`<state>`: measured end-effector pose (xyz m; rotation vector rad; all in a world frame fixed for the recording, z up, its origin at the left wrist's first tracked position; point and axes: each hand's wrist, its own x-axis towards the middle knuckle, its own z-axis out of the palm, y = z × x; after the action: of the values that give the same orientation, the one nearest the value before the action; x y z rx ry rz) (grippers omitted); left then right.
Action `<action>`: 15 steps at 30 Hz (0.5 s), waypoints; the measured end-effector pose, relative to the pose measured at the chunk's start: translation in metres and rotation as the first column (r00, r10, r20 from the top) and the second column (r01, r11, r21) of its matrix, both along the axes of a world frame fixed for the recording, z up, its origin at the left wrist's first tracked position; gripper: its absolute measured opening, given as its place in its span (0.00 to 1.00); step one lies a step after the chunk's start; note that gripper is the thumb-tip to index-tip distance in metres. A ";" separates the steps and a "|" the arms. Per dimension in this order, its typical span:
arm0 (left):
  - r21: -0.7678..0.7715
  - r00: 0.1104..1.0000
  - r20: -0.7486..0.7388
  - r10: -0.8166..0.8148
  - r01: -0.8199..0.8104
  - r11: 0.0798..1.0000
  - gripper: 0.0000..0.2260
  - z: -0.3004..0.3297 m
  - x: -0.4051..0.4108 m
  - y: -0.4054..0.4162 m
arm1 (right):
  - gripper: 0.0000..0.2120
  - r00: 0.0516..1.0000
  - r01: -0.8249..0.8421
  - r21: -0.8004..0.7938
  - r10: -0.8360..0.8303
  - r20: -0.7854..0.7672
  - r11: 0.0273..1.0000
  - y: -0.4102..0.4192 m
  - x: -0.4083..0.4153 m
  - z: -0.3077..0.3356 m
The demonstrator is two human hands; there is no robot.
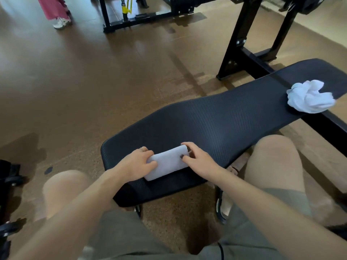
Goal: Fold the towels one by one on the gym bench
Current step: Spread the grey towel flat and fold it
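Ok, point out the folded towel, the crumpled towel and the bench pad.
folded towel (pixel 167 163): head view, on its bare top face between the two hands.
crumpled towel (pixel 310 96): head view, middle of the white bundle.
bench pad (pixel 216 121): head view, bare ribbed black surface mid-pad.

I see a brown cork-like floor (pixel 78 87), a black machine frame (pixel 242 40) behind, a yellow-handled part (pixel 125 8) farther back, and a bystander's pink trousers (pixel 53 7) above white shoes (pixel 62 22).
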<state>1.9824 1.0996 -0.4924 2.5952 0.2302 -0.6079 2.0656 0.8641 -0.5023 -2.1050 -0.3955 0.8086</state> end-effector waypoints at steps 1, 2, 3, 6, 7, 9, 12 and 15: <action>0.007 0.999 -0.036 -0.018 0.019 1.000 0.09 0.002 0.004 -0.002 | 0.20 0.999 0.033 0.021 -0.033 -0.007 0.999 -0.002 -0.005 0.000; 0.003 0.997 -0.074 -0.035 0.035 0.999 0.10 0.005 0.008 -0.007 | 0.18 0.998 0.067 0.028 -0.066 -0.015 0.997 -0.003 -0.008 -0.001; 0.001 0.993 -0.102 -0.052 0.053 0.999 0.12 0.007 0.011 -0.013 | 0.16 0.995 0.097 0.028 -0.097 -0.021 0.995 -0.004 -0.011 -0.001; -0.050 0.989 -0.136 -0.061 0.054 0.997 0.16 0.008 0.017 -0.035 | 0.14 0.983 0.178 0.035 -0.176 -0.050 0.983 -0.009 -0.019 -0.002; -0.083 0.986 -0.152 -0.061 0.048 0.995 0.18 0.008 0.018 -0.043 | 0.13 0.978 0.205 0.051 -0.202 -0.054 0.977 -0.011 -0.021 -0.003; -0.123 0.975 -0.212 -0.069 0.044 0.991 0.23 0.010 0.020 -0.059 | 0.12 0.959 0.276 0.095 -0.268 -0.090 0.956 -0.015 -0.025 -0.001; -0.172 0.964 -0.259 -0.058 0.013 0.985 0.18 0.014 0.025 -0.081 | 0.12 0.907 0.407 0.156 -0.378 -0.186 0.900 -0.024 -0.024 0.006; -0.381 0.944 -0.329 0.005 -0.138 0.914 0.15 0.031 0.028 -0.103 | 0.11 0.837 0.538 0.226 -0.484 -0.255 0.812 -0.040 -0.020 0.019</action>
<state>2.0107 0.9970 -0.4618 2.0757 0.2730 -0.9454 2.0459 0.8236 -0.4830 -1.7175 0.1572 0.5719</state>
